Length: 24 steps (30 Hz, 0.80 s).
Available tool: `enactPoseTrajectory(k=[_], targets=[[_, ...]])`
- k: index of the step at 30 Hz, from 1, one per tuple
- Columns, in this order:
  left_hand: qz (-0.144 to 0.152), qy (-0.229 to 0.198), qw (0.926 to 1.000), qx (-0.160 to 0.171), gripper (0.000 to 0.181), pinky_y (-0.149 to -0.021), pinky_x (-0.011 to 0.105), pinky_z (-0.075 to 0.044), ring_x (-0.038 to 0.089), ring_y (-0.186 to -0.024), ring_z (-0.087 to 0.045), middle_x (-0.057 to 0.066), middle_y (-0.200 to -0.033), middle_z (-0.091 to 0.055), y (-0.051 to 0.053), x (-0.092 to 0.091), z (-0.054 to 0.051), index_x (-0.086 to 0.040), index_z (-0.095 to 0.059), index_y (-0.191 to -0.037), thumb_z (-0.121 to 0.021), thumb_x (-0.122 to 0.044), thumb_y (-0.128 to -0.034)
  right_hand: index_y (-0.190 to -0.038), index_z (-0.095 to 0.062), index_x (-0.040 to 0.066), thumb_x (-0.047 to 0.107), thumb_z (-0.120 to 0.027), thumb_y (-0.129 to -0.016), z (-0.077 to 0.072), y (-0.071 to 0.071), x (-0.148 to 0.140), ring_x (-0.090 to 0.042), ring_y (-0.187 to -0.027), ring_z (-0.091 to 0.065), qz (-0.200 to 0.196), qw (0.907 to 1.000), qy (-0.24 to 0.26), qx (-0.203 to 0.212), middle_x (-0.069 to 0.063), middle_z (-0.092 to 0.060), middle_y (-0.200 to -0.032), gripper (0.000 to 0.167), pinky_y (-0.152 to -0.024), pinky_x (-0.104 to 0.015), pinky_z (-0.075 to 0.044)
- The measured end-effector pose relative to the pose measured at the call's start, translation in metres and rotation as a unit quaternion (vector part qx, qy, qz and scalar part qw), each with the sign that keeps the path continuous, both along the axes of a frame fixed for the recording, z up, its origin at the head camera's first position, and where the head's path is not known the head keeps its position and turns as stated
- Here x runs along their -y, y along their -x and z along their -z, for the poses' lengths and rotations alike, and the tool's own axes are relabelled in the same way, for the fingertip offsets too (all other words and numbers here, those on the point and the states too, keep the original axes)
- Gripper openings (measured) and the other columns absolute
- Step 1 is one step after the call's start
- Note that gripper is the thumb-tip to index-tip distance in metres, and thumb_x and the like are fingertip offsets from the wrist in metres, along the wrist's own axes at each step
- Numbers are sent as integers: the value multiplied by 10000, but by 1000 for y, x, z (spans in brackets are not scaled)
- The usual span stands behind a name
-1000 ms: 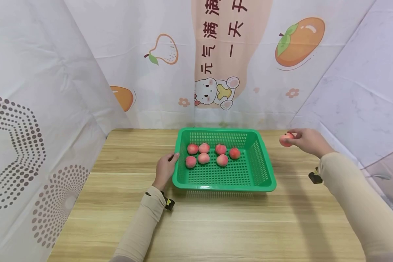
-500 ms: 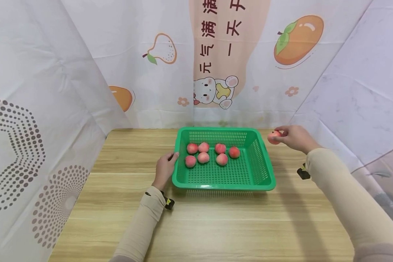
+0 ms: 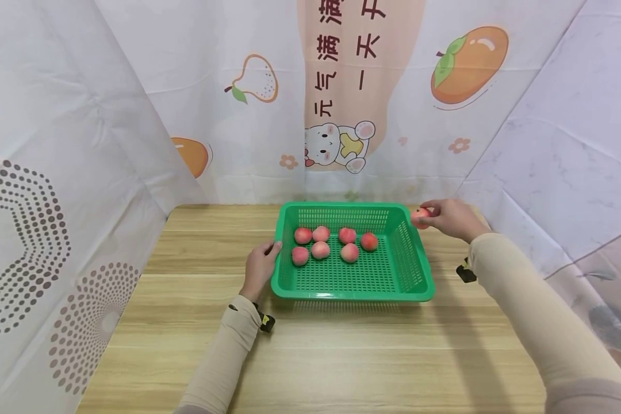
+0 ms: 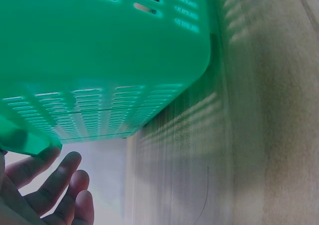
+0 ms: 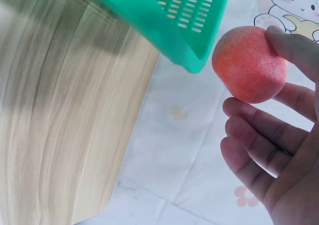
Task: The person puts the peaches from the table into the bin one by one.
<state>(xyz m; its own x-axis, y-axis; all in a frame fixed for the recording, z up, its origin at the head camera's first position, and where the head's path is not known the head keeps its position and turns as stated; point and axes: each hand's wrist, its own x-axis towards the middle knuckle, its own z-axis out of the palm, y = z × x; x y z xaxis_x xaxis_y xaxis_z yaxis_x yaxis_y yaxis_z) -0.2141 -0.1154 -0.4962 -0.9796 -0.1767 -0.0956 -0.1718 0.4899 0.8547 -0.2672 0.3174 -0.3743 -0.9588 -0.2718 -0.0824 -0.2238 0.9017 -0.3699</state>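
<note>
A green plastic basket (image 3: 352, 296) stands on the wooden table, with several peaches (image 3: 320, 250) lying in its left and middle part. At its left rim my left hand (image 3: 260, 268) pinches the edge, thumb on top; in the left wrist view the fingers (image 4: 60, 177) are under the rim. My right hand (image 3: 454, 218) holds another peach (image 5: 251, 65) between thumb and fingers, in the air by the basket's far right corner. The other fingers of that hand (image 5: 249, 135) spread below the peach in the right wrist view.
The wooden table (image 3: 310, 362) reaches back to a printed curtain (image 3: 259, 132). More patterned cloth hangs at the left (image 3: 41, 190) and right (image 3: 564, 144) sides.
My right hand has moved left with the peach, from out over the table's right side to the basket's far right corner. The left hand stays at the left rim.
</note>
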Motion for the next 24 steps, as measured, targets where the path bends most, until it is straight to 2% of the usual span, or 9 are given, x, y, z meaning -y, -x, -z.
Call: enactPoseTrajectory(k=[2,9,17,24], targets=[[-1,-6,10000,-1,483,-966,467,-498,299,-1193,-608,127,-1287,-651,0,0,0,-107,-628,-1312,-509,-449,-993,-1283,-597,-33,329,-648,-933,1,1,3,-291,-859,-634,-15,10000,82,4,-233,-703,-1033,506,-751,-467,-501],[4,9,10000,-34,468,-949,464,-505,293,-1157,-628,122,-1257,-668,1,1,1,-112,-638,-1301,-513,-440,-993,-1283,-606,-16,299,-656,-926,4,5,14,-256,-779,-577,-34,9998,167,82,-204,-695,-970,478,-624,-320,-442],[-12,33,10000,-26,463,-954,464,-504,291,-1166,-625,117,-1251,-673,1,0,2,-114,-650,-1285,-515,-445,-992,-1286,-607,-16,332,-676,-910,10,10,25,-256,-786,-589,-166,9997,198,-24,-203,-697,-964,517,-640,-327,-446],[-24,6,10000,-64,462,-943,467,-507,294,-1147,-633,118,-1239,-678,1,0,2,-115,-657,-1276,-519,-448,-987,-1255,-627,-7,321,-671,-917,18,13,32,-267,-788,-598,-170,9996,219,-35,-194,-694,-948,473,-660,-361,-474]])
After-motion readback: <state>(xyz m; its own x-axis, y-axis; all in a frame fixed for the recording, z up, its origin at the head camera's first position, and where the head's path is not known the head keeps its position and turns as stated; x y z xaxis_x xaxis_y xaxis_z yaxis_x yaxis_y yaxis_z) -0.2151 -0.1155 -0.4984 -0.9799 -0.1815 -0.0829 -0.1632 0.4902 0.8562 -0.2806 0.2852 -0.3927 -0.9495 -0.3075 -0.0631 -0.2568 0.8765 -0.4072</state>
